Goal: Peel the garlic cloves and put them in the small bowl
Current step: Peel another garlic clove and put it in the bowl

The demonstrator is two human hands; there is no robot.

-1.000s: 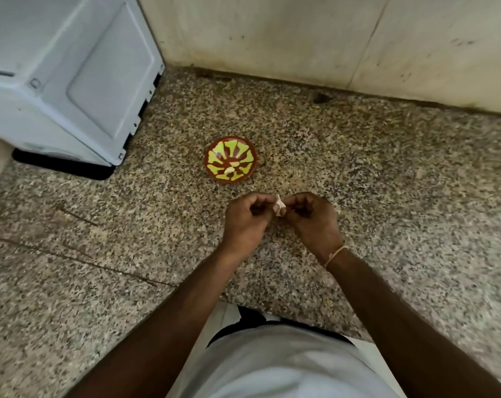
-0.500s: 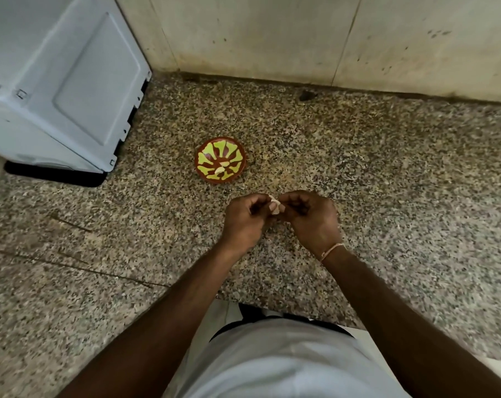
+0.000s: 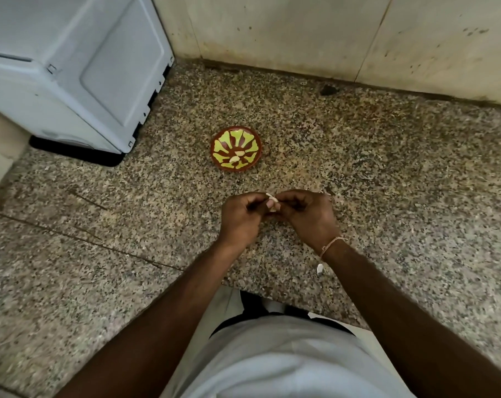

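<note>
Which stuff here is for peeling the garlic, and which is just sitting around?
For the job: clove, pinched by left hand and right hand; bowl holding peeled cloves.
Just there: white appliance, peel scrap, counter, wall.

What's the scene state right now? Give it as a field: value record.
surface: speckled granite counter
left hand: pinches garlic clove
right hand: pinches same clove
small bowl: red-brown with yellow-green pattern, beyond the hands
bowl contents: two peeled cloves
peel scrap: beside right wrist
appliance: white, far left
</note>
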